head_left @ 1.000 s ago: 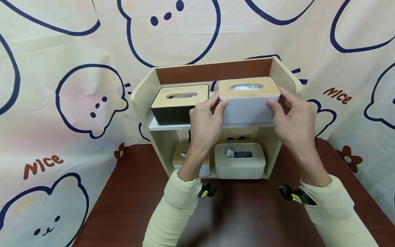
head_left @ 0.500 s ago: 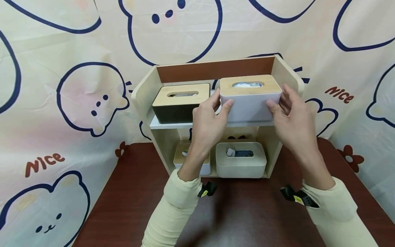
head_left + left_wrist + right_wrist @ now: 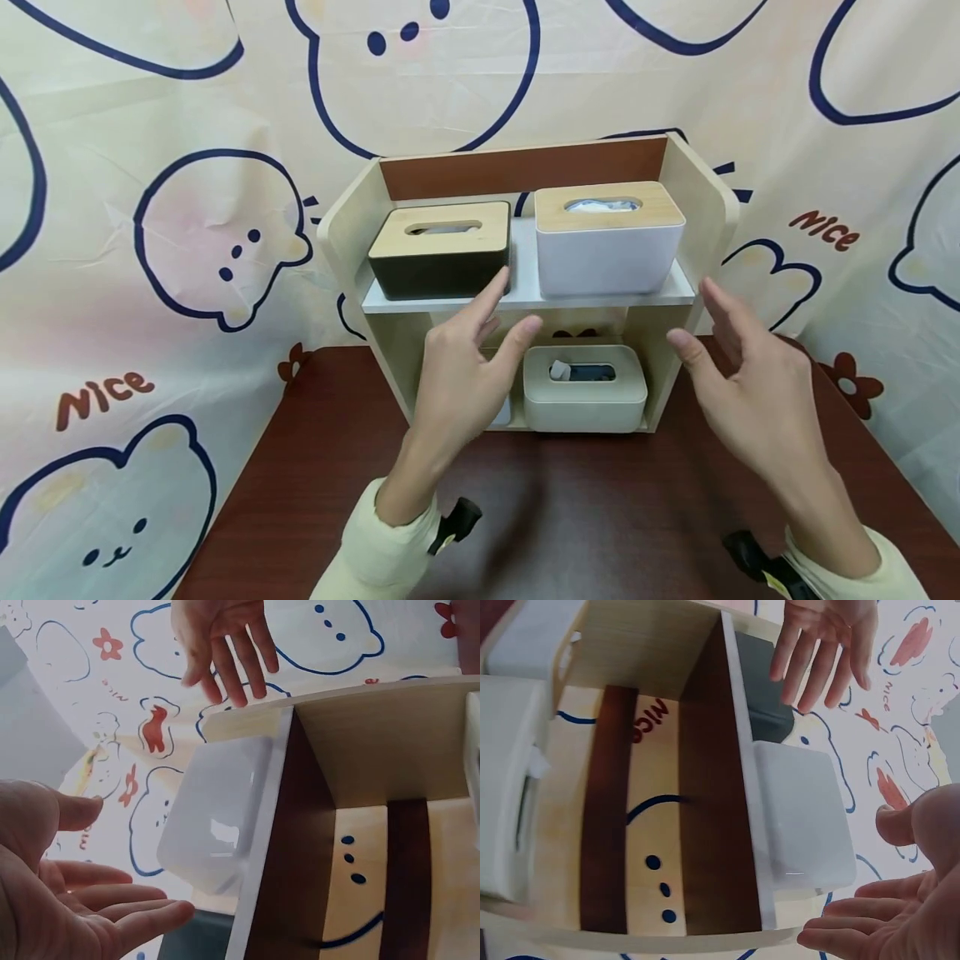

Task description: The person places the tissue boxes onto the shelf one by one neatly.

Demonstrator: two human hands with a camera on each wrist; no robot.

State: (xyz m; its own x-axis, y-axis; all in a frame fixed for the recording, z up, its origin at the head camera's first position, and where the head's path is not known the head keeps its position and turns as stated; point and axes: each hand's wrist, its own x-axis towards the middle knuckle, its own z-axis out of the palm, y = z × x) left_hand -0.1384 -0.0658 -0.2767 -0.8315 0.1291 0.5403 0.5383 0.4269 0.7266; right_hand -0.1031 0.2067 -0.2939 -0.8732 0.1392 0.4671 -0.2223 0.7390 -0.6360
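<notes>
On the right of the upper shelf stands a white tissue box (image 3: 609, 260) with a wooden lid, tissue showing in its slot. A black tissue box (image 3: 438, 275) with a pale wooden lid sits to its left. Both hands are off the boxes. My left hand (image 3: 468, 367) hovers in front of the shelf, fingers extended, its fingertips overlapping the black box's lower right corner in the head view. To the right of the white box, my right hand (image 3: 753, 379) is held in the air with spread fingers. Neither hand holds anything; the wrist views show both palms bare.
The two-tier wooden shelf (image 3: 678, 321) stands on a dark brown table (image 3: 600, 517). A cream tissue box (image 3: 585, 408) is on the lower tier. Beside it, another white box (image 3: 532, 637) is mostly hidden behind my left hand in the head view. A cartoon-print cloth hangs behind.
Both hands have let go of the white tissue box and drawn back toward me, spreading apart and downward. The white box stays on the upper shelf.
</notes>
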